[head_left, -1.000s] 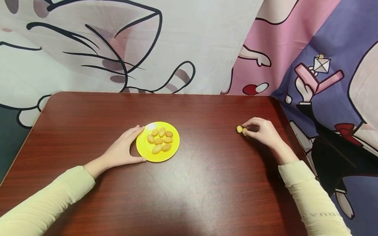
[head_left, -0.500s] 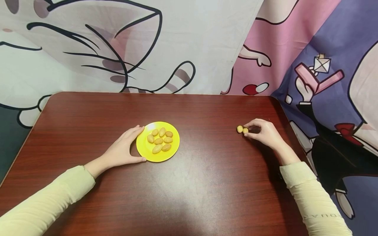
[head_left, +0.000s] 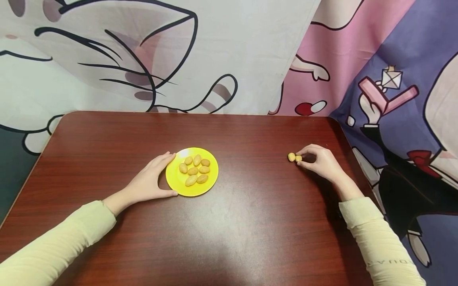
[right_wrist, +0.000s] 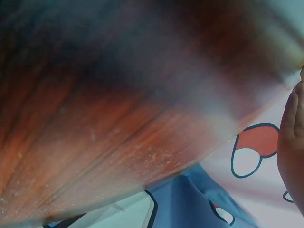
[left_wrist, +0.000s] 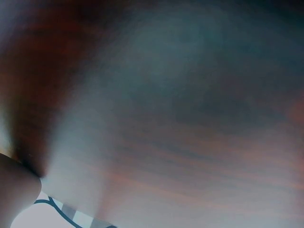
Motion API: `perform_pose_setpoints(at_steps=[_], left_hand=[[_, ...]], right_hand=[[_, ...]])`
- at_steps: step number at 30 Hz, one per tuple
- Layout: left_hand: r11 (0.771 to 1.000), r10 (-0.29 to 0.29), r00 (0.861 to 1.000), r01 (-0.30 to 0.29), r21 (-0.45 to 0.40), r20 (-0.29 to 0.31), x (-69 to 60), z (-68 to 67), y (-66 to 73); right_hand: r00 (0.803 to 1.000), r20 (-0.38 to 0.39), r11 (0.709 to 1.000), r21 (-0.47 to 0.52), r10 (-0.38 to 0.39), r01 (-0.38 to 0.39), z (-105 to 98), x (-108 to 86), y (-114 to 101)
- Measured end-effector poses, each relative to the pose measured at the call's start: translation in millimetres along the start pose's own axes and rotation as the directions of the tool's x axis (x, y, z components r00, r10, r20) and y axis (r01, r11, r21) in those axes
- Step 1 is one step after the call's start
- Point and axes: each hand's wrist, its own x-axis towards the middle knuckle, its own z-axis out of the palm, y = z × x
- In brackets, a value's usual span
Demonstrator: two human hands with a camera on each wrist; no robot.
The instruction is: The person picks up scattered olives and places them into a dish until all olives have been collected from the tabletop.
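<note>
In the head view, a round yellow plate (head_left: 191,190) lies left of the table's middle, with several small tan oval pieces (head_left: 193,171), nut-like in look, spread on it. My left hand (head_left: 150,178) holds the plate's left rim between thumb and fingers. Over at the right, two more such pieces sit side by side on the table. My right hand (head_left: 316,159) has thumb and fingertips around the right-hand tan piece (head_left: 298,158). Touching or almost touching it is the left-hand tan piece (head_left: 291,157). Only part of a hand shows at the right wrist view's edge.
The brown wooden table (head_left: 229,230) has a far edge against a white cartoon-print cloth (head_left: 250,51). A pink and purple printed cloth (head_left: 386,51) hangs along the right side, close to the right arm. Both wrist views are mostly blurred tabletop.
Compared with a second ago, my right hand has drawn slightly to the right, and the right-hand piece shows more between its fingertips. My left hand and the plate stay in place.
</note>
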Motion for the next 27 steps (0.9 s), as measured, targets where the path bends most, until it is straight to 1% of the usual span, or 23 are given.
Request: perform_pose_setpoints(at_steps=[9, 16, 23, 27], left_hand=[[1.000, 0.003, 1.000, -0.003, 0.000, -0.003, 0.1, -0.6, 0.4], [1.000, 0.005, 1.000, -0.005, -0.005, -0.001, -0.7, -1.1, 1.5], [1.000, 0.012, 1.000, -0.012, -0.007, -0.009, -0.7, -1.0, 1.4], [1.000, 0.017, 1.000, -0.017, -0.007, -0.015, -1.3, -0.7, 1.7]], right_hand=[[0.999, -0.020, 1.000, -0.014, -0.028, 0.028, -5.3, 2.4, -5.7], [0.999, -0.023, 0.999, 0.017, -0.039, 0.039, -7.8, 7.4, -14.1], [0.997, -0.028, 0.997, 0.019, -0.068, 0.068, -4.1, 14.5, -25.7], [0.996, -0.022, 0.995, 0.052, -0.087, 0.088, 0.8, 19.6, -33.9]])
